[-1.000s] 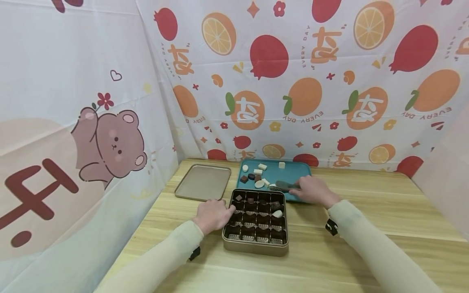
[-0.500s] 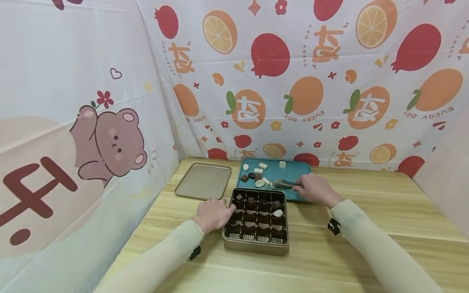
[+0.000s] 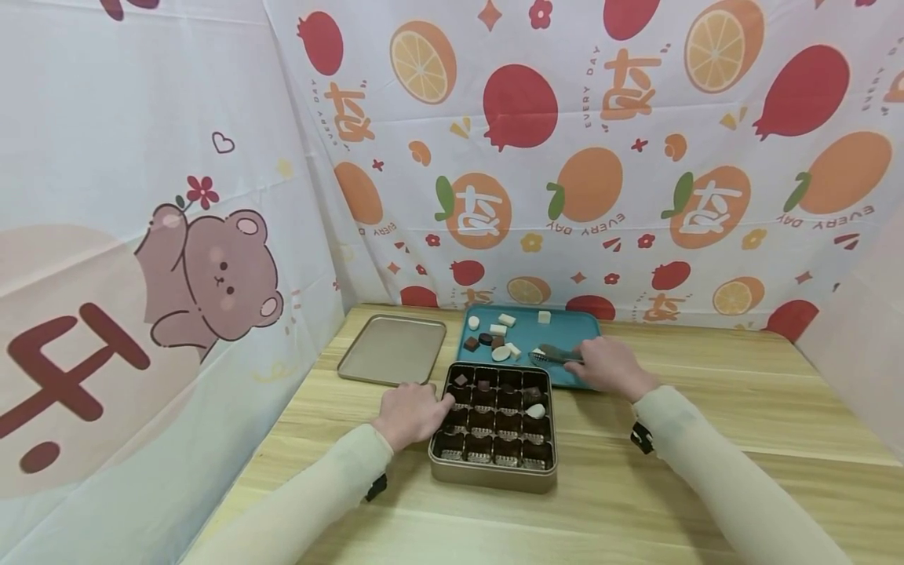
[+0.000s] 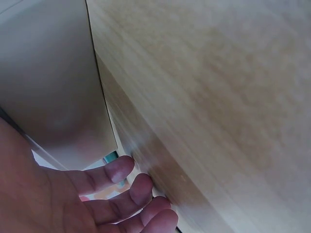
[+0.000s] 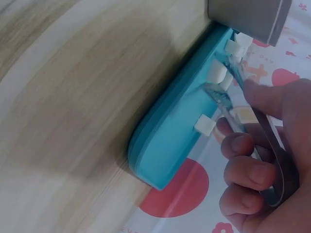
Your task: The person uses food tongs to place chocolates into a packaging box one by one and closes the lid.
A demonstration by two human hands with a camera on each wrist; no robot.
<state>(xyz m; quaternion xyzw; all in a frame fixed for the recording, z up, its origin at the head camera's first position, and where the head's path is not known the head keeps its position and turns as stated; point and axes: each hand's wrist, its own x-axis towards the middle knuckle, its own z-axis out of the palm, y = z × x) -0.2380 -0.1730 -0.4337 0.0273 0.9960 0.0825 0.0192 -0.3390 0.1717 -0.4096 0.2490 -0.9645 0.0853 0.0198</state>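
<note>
My right hand (image 3: 610,365) holds metal tongs (image 5: 269,136) over the teal tray (image 3: 582,323). In the right wrist view the tong tips are spread, one on each side of a white chocolate piece (image 5: 217,71). My left hand (image 3: 410,416) touches the left rim of a gold tin box (image 3: 494,477), its fingers loosely bent along the outside in the left wrist view. The box has a dark divided insert (image 3: 494,424). Brown chocolates (image 3: 483,386) sit in its back row, and a white shell-shaped piece (image 3: 535,411) lies in the second row at right.
Several white and brown pieces lie on the teal tray, mostly its left half; a white cube (image 3: 544,317) lies near its back edge. A shallow beige tray (image 3: 395,349) rests at back left. Printed cloth (image 3: 519,227) hangs behind the wooden table (image 3: 706,408).
The tongs' tips have shifted slightly right and spread apart around a white piece, after being closer together. My left hand and the box stay put.
</note>
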